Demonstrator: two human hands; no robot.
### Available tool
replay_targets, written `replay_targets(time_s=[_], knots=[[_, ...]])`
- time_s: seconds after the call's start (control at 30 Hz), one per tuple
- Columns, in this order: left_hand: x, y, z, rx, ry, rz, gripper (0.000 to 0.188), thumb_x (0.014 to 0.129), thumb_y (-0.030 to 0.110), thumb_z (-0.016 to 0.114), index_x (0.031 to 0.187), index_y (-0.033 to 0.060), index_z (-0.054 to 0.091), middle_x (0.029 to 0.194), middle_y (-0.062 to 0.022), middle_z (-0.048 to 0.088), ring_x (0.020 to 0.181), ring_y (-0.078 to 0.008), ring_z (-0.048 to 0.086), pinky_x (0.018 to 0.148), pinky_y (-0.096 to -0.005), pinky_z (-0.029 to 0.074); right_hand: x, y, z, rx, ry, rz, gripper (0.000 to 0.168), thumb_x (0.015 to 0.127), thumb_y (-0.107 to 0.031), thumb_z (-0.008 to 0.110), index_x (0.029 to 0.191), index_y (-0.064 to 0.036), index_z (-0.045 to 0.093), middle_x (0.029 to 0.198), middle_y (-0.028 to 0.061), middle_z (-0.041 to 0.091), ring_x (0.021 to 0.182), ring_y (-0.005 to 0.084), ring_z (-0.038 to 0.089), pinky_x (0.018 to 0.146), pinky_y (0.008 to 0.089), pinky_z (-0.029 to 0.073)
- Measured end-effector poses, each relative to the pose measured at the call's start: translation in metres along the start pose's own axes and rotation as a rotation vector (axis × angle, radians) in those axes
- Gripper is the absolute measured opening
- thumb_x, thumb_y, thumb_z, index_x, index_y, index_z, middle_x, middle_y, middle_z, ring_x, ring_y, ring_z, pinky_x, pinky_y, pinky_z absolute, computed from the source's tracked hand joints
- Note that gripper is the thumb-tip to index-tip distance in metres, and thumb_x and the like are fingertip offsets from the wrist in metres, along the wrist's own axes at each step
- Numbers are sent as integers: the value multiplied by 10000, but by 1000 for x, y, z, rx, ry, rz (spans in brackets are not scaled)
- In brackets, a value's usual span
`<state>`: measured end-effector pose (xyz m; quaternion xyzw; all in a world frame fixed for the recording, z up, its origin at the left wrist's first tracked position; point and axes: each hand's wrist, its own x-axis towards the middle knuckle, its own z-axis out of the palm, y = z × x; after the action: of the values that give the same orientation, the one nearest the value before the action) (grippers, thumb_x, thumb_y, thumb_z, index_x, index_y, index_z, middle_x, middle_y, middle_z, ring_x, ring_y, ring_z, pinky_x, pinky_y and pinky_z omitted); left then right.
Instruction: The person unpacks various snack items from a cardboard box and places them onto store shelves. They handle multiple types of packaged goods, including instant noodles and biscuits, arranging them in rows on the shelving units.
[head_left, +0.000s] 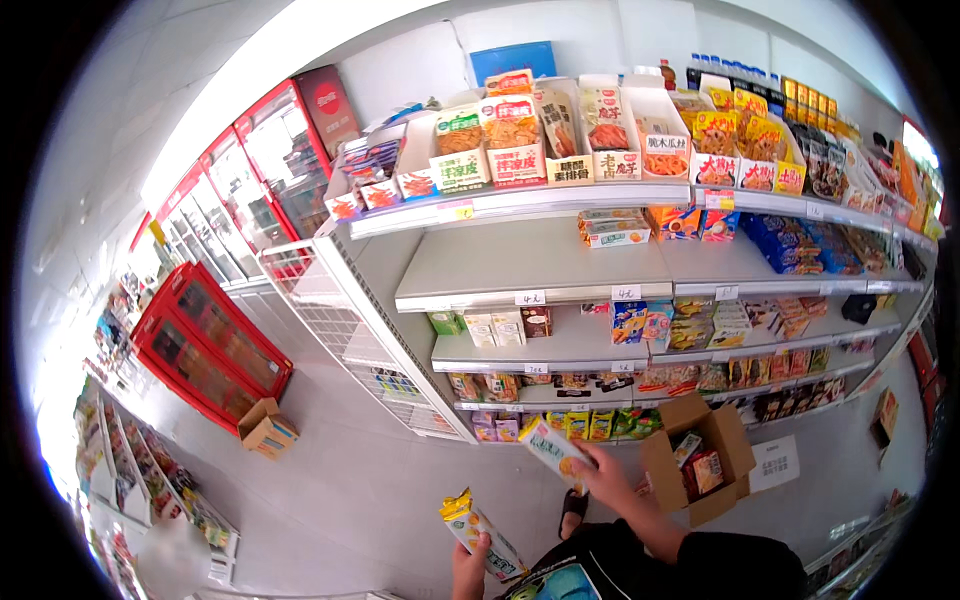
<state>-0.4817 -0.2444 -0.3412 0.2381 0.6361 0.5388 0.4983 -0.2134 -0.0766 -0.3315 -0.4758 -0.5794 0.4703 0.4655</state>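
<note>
My left hand (470, 561) grips a white and yellow biscuit packet (466, 519) low in front of my body. A second packet (552, 448) of similar look is in my right hand (598, 474), which is farther forward and raised towards the shelves. On the second shelf from the top, a small stack of biscuit packets (616, 231) lies near the middle. Just right of my right forearm stands an opened cardboard box (661, 465), its flaps spread. Several packaged snacks (705, 472) lie inside it.
A multi-tier shelf rack (525, 262) spans the front, its top packed with boxed snacks (517, 142). A wire end rack (352, 337) adjoins its left side. Farther left are a red cabinet (217, 352) and a small carton (268, 431). A white sheet or flattened carton (776, 463) lies beside the box.
</note>
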Motion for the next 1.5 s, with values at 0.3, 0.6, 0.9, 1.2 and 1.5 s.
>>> replay_targets(time_s=[0.3,0.6,0.9,1.2,1.5], knots=[[94,98,25,-74,94,118,403,933,265,661,1191,-27,559,1038,-49,628,934,-139,579,850,-307,464,201,-136,-24,-646,187,-613,291,875,-114,634,1165,-112,645,1089,68,681,1010,279,614,899,451,440],[156,136,46,-115,-146,106,400,920,218,670,1205,-38,554,1042,-85,655,898,-167,629,796,-320,509,384,-157,-11,-961,275,-694,240,868,-119,597,1089,-143,686,1096,4,674,1060,230,586,983,427,389],[250,186,-14,-101,-439,172,537,908,278,680,1307,-29,493,1183,-87,611,1053,-181,589,924,-341,469,438,-129,13,-1172,560,-586,257,883,-191,567,1102,-108,672,1152,76,645,1149,279,536,1060,479,338],[309,180,-51,-485,-744,-148,698,912,434,640,1413,29,371,1302,-119,554,1175,-272,566,986,-442,468,217,-85,152,-123,239,-244,249,992,-75,498,1221,-19,580,1198,78,612,1074,186,577,947,329,454],[315,180,6,-227,-1222,-278,699,886,390,698,1403,29,396,1304,-106,567,1178,-249,576,993,-414,469,102,-63,232,437,135,195,598,981,-97,551,1494,-26,252,1465,125,392,1250,199,494,1036,357,421]])
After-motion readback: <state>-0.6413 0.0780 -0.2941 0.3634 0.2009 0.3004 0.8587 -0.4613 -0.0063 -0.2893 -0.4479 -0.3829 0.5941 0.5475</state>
